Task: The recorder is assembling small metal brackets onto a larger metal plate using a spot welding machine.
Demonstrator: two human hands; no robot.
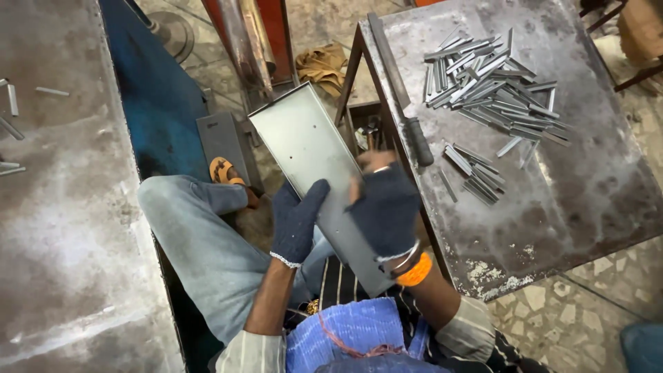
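Both gloved hands — left hand (pixel 297 221), right hand (pixel 384 211) — clasp the metal tray (pixel 311 148); metal strips (pixel 487 86) lie right of it.

A worn metal table (pixel 552 200) stands on the right, carrying a loose heap of short grey metal strips (pixel 487 86) near its far end and a smaller cluster of strips (pixel 473 176) just below. A long file with a dark handle (pixel 404 103) lies along the table's left edge. A crumpled tan cloth (pixel 321 65) sits on the stone floor beyond. A blue machine panel (pixel 155 97) rises at left, beside a grey scuffed worktop (pixel 62 228).
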